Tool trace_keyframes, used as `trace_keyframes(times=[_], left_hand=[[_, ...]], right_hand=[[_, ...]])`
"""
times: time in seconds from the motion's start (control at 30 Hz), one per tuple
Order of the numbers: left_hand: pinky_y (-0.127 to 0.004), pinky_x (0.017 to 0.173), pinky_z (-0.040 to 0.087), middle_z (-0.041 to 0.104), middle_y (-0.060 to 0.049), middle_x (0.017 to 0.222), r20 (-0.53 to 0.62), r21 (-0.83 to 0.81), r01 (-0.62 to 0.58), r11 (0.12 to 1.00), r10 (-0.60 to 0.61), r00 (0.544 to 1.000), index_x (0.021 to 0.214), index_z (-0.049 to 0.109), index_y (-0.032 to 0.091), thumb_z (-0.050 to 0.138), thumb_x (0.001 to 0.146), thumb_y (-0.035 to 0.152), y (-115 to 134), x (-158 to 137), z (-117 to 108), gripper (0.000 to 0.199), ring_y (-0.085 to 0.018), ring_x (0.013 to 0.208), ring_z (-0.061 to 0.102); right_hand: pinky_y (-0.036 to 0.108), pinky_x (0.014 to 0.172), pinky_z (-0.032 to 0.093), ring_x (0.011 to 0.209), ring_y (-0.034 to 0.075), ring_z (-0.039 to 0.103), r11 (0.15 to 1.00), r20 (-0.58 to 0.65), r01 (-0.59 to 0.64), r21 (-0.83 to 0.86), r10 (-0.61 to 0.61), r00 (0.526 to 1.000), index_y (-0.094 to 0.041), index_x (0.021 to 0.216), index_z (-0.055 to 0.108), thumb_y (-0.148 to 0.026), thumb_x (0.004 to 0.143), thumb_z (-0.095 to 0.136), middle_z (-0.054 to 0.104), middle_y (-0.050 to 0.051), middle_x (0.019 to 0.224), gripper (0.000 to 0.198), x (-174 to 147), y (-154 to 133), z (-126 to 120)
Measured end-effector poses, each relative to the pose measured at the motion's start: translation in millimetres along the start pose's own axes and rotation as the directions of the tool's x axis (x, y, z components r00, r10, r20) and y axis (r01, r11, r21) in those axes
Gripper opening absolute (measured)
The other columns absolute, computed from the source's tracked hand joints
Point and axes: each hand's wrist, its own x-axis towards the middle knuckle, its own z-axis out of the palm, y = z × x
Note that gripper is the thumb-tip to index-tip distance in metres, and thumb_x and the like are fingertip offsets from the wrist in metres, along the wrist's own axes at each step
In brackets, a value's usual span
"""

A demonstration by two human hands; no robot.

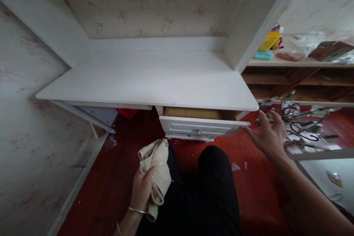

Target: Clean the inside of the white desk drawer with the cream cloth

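Note:
My left hand grips a folded beige cloth above my left leg, the thumb lying across its front. On the right, my right hand is open with its fingers spread. Its thumb is at the right end of the front of a white drawer; whether it touches is hard to tell. The drawer is pulled partway out beneath the white desk, and its bare wooden inside shows in part. A small knob sits on the drawer front.
A metal chandelier with curled arms lies right of the desk. Behind it, a low wooden shelf carries a cardboard box and plastic bags. Something red lies under the desk. Scraps dot the red floor.

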Motion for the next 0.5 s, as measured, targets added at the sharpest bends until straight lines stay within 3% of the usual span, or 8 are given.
trace_keyframes(times=[0.1,0.2,0.3,0.4,0.5], left_hand=[[-0.038,0.096,0.050,0.074,-0.009,0.108,0.078,-0.092,0.051,0.994,-0.044,0.996,0.106,0.070,0.016,0.078,0.069,0.028,-5,-6,15,0.039,-0.029,0.107,0.067],[-0.037,0.090,0.054,0.075,-0.010,0.102,0.137,-0.238,0.210,0.948,-0.182,0.974,0.107,0.070,0.014,0.078,0.071,0.023,-2,-7,28,0.038,-0.028,0.099,0.071],[-0.037,0.085,0.056,0.075,-0.011,0.097,0.160,-0.367,0.372,0.853,-0.336,0.928,0.110,0.068,0.011,0.072,0.079,0.019,7,-6,37,0.033,-0.026,0.090,0.073],[-0.037,0.083,0.058,0.075,-0.012,0.094,0.167,-0.470,0.449,0.760,-0.423,0.890,0.116,0.066,0.010,0.067,0.084,0.019,18,-2,46,0.033,-0.024,0.086,0.073],[-0.038,0.080,0.059,0.075,-0.012,0.091,0.181,-0.561,0.461,0.687,-0.442,0.878,0.117,0.065,0.010,0.064,0.087,0.023,30,8,61,0.033,-0.024,0.084,0.073]], right_hand=[[0.049,0.115,0.023,0.146,0.030,0.024,0.999,0.084,0.022,-0.033,-0.020,0.996,-0.026,0.152,0.031,-0.055,0.090,0.053,0.024,0.013,0.161,0.071,28,0,13],[0.049,0.117,0.019,0.147,0.027,0.023,0.998,0.135,0.054,-0.011,-0.052,0.989,-0.022,0.154,0.026,-0.046,0.095,0.047,0.031,0.013,0.159,0.067,48,-3,25],[0.046,0.117,0.020,0.144,0.026,0.031,0.996,0.124,0.087,0.003,-0.087,0.988,-0.021,0.151,0.034,-0.040,0.095,0.045,0.042,0.011,0.153,0.060,58,-5,33],[0.041,0.115,0.025,0.141,0.027,0.034,0.993,0.135,0.121,0.013,-0.121,0.983,-0.019,0.144,0.045,-0.041,0.093,0.048,0.046,0.012,0.150,0.056,65,-3,34],[0.043,0.114,0.028,0.137,0.031,0.039,0.994,0.262,0.103,0.040,-0.110,0.959,-0.020,0.140,0.051,-0.051,0.088,0.055,0.048,0.013,0.149,0.061,77,4,26]])
